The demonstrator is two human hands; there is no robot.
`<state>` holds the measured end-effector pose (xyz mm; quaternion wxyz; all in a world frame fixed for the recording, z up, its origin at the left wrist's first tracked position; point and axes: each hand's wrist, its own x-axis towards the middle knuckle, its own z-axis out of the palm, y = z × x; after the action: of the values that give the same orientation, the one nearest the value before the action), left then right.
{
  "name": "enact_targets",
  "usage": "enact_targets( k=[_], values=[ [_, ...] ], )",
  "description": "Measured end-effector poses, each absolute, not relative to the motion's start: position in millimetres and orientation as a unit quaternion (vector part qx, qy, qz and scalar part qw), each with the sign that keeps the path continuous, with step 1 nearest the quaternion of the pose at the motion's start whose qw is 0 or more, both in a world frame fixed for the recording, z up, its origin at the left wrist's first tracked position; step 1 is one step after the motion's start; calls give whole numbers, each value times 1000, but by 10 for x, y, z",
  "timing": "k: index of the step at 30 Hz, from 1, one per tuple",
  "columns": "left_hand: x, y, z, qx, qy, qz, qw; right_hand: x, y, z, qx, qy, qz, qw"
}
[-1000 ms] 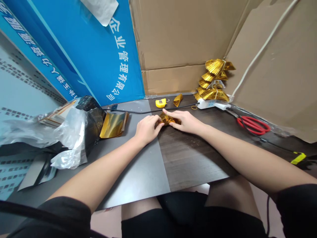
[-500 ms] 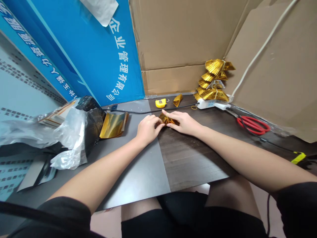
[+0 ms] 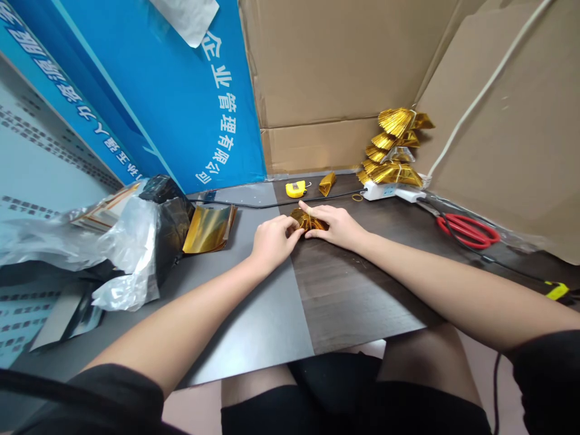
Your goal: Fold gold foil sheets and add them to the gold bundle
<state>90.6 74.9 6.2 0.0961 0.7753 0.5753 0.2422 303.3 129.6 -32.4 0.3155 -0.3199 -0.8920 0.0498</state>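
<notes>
On the dark wood tabletop, both of my hands grip one small bundle of folded gold foil paper. My left hand pinches its left edge with thumb and fingertips. My right hand is closed round the right end, thumb at the near side and fingers over the far side. Part of the bundle is hidden by my fingers. Behind it lie a yellow tape measure and a smaller folded gold piece. A stack of flat gold foil sheets rests to the left.
Tied gold foil fans are piled at the back right over a white power strip. Red-handled scissors lie to the right, beside a black cable. Plastic bags crowd the left. Cardboard stands behind.
My hands stay on the gold foil bundle with slight finger movement; a little more of its right part shows under my right hand. The view has shifted slightly.
</notes>
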Motion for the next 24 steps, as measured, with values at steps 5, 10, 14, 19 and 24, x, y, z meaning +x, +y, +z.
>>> enact_targets(
  k=[5, 10, 14, 19, 24],
  values=[
    [883, 797, 59, 760, 582, 257, 134, 3008, 1260, -299, -315, -890, 59, 323],
    [891, 820, 47, 765, 572, 252, 154, 3029, 1268, -275, -281, -909, 70, 301],
    [890, 838, 36, 775, 564, 243, 146, 3077, 1311, -271, -252, -920, 82, 289],
    [886, 870, 12, 782, 551, 254, 146, 3085, 1319, -290, -243, -918, 102, 295],
    [898, 869, 16, 786, 550, 247, 134, 3053, 1309, -334, -246, -917, 108, 294]
  ],
)
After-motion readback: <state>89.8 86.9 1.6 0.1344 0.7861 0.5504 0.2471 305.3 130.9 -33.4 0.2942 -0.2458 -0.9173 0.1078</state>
